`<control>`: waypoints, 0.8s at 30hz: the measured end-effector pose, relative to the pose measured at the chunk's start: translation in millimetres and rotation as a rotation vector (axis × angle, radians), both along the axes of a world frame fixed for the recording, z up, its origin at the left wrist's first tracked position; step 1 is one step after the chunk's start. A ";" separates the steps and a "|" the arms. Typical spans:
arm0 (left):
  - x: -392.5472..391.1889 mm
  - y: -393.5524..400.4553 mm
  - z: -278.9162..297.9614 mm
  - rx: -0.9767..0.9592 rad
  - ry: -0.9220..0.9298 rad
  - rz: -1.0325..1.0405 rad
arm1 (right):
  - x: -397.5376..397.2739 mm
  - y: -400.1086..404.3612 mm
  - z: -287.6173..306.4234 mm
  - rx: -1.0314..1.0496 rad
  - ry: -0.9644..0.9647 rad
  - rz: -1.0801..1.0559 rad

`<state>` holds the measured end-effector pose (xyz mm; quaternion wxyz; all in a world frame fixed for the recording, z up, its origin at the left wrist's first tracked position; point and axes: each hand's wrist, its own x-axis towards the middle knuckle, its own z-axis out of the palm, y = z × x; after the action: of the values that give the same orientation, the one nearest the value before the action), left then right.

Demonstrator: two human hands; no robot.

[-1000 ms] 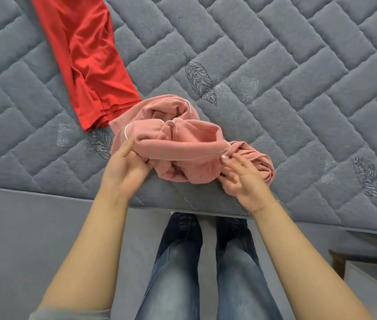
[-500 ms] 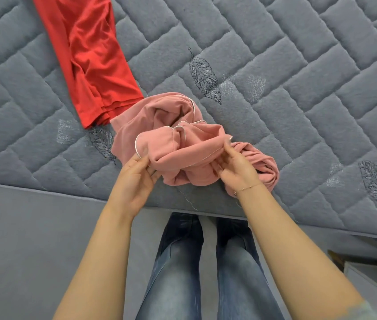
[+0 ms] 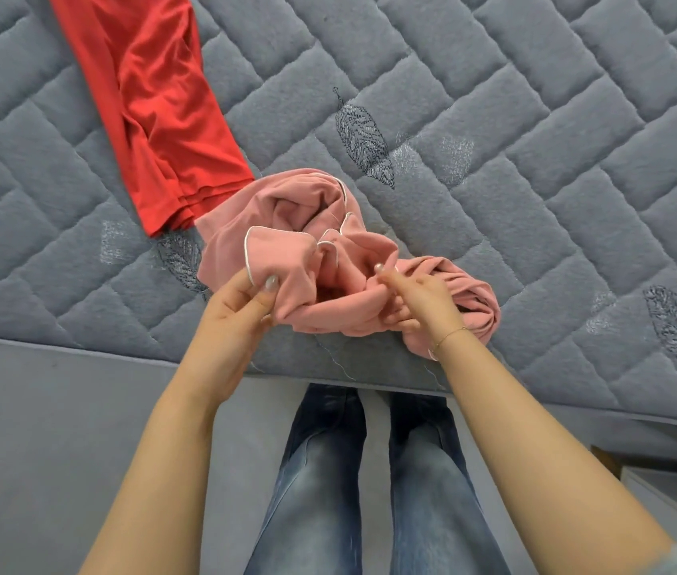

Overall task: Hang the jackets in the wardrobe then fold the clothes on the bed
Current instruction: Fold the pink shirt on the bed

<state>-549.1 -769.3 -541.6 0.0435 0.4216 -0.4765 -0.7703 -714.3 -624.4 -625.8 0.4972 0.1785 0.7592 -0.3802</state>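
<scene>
Head view: red garment (image 3: 154, 114) touches pink garment (image 3: 328, 242) on mattress (image 3: 536, 159).

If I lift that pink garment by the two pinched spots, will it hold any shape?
Probably not. The pink garment lies crumpled in soft folds, so it should droop between the left hand and right hand. Its twisted end on the bed will likely trail and unwind. It looks light.

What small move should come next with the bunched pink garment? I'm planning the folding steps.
Probably lift and draw the hands apart to open it out: the pink garment lies crumpled by the mattress edge, left hand and right hand both gripping it.
</scene>
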 end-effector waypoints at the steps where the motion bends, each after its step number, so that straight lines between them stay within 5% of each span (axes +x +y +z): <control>1: 0.1 2.8 1.7 -0.027 -0.008 -0.003 | 3.4 2.1 -2.2 -0.043 -0.018 0.002; 9: -3.4 13.1 -0.5 -0.006 -0.045 0.303 | 5.9 24.8 17.5 -0.506 -0.502 -0.894; 13: -5.1 10.5 -0.3 0.213 0.080 0.480 | 5.0 33.8 39.3 -0.820 -0.473 -0.893; 20: -7.7 -8.6 -0.3 0.567 0.266 0.689 | 16.3 33.2 49.7 -0.970 -0.388 -0.920; 24: -29.1 -25.8 -17.8 0.338 0.155 0.443 | -0.6 25.4 37.8 -0.892 -0.346 -0.874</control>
<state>-578.2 -795.2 -559.3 0.1759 0.4564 -0.2329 -0.8405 -714.9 -599.0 -588.0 0.4381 0.3063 0.2944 -0.7922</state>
